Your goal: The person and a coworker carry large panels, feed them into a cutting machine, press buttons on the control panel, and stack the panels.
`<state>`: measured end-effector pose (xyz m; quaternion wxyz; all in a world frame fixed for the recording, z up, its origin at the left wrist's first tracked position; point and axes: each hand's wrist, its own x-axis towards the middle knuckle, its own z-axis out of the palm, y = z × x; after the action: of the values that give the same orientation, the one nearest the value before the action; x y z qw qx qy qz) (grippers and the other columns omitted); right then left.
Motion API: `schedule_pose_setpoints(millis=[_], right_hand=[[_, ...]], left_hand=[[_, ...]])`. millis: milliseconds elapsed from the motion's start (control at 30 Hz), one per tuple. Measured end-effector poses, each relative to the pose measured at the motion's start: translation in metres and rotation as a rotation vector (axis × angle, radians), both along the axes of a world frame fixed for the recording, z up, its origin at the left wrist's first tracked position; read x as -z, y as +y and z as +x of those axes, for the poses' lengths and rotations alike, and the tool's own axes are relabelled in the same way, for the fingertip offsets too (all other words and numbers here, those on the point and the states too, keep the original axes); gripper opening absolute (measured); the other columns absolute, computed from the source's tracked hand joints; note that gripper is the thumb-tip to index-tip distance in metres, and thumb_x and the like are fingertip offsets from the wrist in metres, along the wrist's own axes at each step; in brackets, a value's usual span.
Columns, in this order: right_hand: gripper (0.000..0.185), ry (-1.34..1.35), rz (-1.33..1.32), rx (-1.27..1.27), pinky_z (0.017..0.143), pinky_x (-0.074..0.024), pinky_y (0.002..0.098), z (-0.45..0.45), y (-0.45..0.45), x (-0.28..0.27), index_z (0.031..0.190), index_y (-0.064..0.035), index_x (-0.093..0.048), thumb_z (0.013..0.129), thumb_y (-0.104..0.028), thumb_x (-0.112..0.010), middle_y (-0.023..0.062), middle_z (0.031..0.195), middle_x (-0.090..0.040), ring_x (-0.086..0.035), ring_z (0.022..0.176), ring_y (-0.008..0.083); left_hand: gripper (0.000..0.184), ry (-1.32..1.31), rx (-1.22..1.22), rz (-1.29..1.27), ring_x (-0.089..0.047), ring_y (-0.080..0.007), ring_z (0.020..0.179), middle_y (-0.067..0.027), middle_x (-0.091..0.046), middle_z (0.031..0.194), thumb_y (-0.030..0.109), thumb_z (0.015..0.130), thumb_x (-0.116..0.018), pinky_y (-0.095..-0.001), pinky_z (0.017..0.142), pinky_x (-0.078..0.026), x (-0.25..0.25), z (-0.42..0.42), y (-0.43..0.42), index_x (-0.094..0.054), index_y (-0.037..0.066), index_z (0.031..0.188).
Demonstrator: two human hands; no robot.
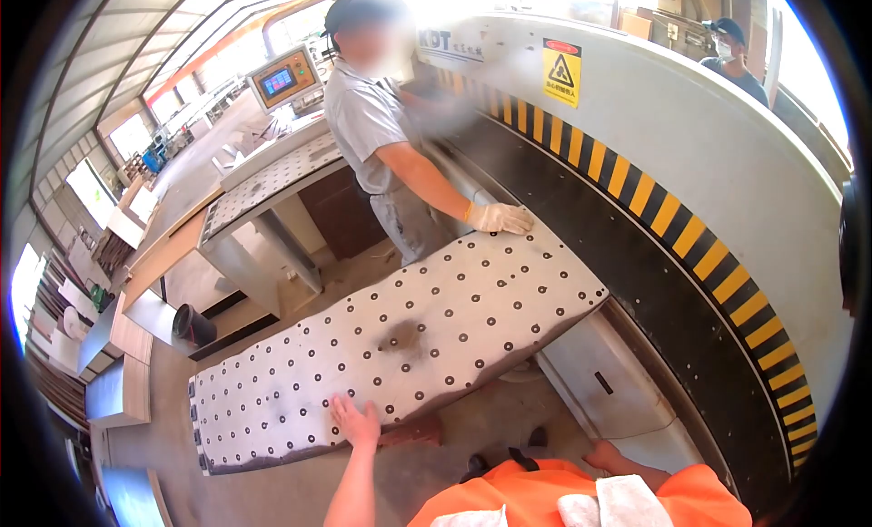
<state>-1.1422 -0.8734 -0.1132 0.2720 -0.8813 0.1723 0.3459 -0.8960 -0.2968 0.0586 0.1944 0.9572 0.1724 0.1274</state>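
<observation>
My left hand (355, 421) lies on the near edge of a pale table (436, 300) dotted with round black studs. Its fingers are spread and hold nothing. My right hand (601, 454) is low at the right, near the grey metal base (604, 373) of the machine; its fingers are too small to make out. A dark smudge marks the table's middle. Across the table, a co-worker (372, 137) in a grey shirt rests a gloved hand (500, 218) on the table's far end.
A long machine beam (654, 118) with yellow and black stripes runs along the right. A control screen (283, 80) stands behind the co-worker. Below the left side are a dark bucket (193, 326) and stacked boards (120, 391). Another person (736, 62) stands beyond the beam.
</observation>
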Motion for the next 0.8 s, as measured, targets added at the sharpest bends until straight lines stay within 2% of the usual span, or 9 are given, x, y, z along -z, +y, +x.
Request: schedule_pose_setpoints(millis=[67,167,267,367,467,667,800], right_hand=[[0.071,-0.02,0.037,0.006,0.106,-0.0455,0.0461,0.045,0.015,-0.062,0.135,-0.0016,-0.055,0.079,-0.043,-0.07,0.0255,0.139,-0.054,-0.054,0.126,0.04],[0.069,-0.33,0.045,0.003,0.107,-0.0435,0.0448,0.075,0.01,-0.057,0.136,-0.0011,-0.054,0.082,-0.039,-0.07,0.0249,0.138,-0.054,-0.053,0.127,0.0395],[0.06,-0.492,0.165,0.049,0.107,-0.0437,0.0453,0.107,0.004,-0.095,0.133,-0.0012,-0.057,0.086,-0.036,-0.069,0.0235,0.137,-0.056,-0.054,0.126,0.04],[0.06,-0.612,0.162,0.032,0.106,-0.0444,0.0445,0.126,-0.013,-0.094,0.134,-0.0025,-0.057,0.084,-0.034,-0.07,0.0224,0.135,-0.058,-0.055,0.125,0.0388],[0.058,-0.597,0.18,0.075,0.106,-0.0446,0.0437,0.142,-0.025,-0.114,0.132,-0.0033,-0.059,0.084,-0.033,-0.071,0.0212,0.134,-0.059,-0.056,0.124,0.0378],[0.058,-0.532,0.175,-0.013,0.105,-0.0455,0.0443,0.153,-0.038,-0.085,0.132,-0.0065,-0.06,0.084,-0.037,-0.072,0.0197,0.131,-0.061,-0.058,0.123,0.0371],[0.06,-0.379,0.185,-0.085,0.104,-0.0468,0.0434,0.16,-0.02,-0.079,0.133,-0.0078,-0.06,0.084,-0.04,-0.071,0.02,0.128,-0.063,-0.059,0.121,0.0367]], left_hand=[[0.064,0.0,0.023,0.019,-0.022,-0.0393,0.148,-0.0247,-0.033,0.154,0.035,0.089,-0.063,-0.0526,0.121,-0.016,0.0,0.014,-0.028,-0.049,-0.002,0.139],[0.064,0.028,0.038,0.017,-0.022,-0.0394,0.148,-0.0242,-0.033,0.155,0.037,0.09,-0.063,-0.0544,0.121,-0.015,-0.009,0.032,-0.066,-0.05,-0.002,0.139],[0.063,0.082,-0.017,0.065,-0.02,-0.0381,0.15,-0.0231,-0.029,0.158,0.041,0.093,-0.059,-0.0562,0.121,-0.012,-0.002,0.049,-0.093,-0.051,0.0,0.139],[0.062,0.133,-0.074,0.132,-0.018,-0.036,0.151,-0.0223,-0.028,0.159,0.043,0.094,-0.055,-0.0553,0.122,-0.01,-0.009,0.055,-0.105,-0.05,0.001,0.14],[0.061,0.153,-0.077,0.116,-0.017,-0.0343,0.151,-0.0214,-0.028,0.159,0.042,0.095,-0.054,-0.0546,0.122,-0.009,-0.015,0.055,-0.108,-0.05,0.002,0.141],[0.059,0.178,-0.092,0.131,-0.018,-0.0331,0.151,-0.0205,-0.028,0.159,0.04,0.096,-0.054,-0.0533,0.122,-0.009,-0.02,0.057,-0.113,-0.05,0.002,0.141],[0.059,0.186,-0.099,0.144,-0.019,-0.0328,0.151,-0.0194,-0.028,0.159,0.039,0.095,-0.055,-0.052,0.122,-0.01,-0.022,0.06,-0.115,-0.05,0.002,0.141]])
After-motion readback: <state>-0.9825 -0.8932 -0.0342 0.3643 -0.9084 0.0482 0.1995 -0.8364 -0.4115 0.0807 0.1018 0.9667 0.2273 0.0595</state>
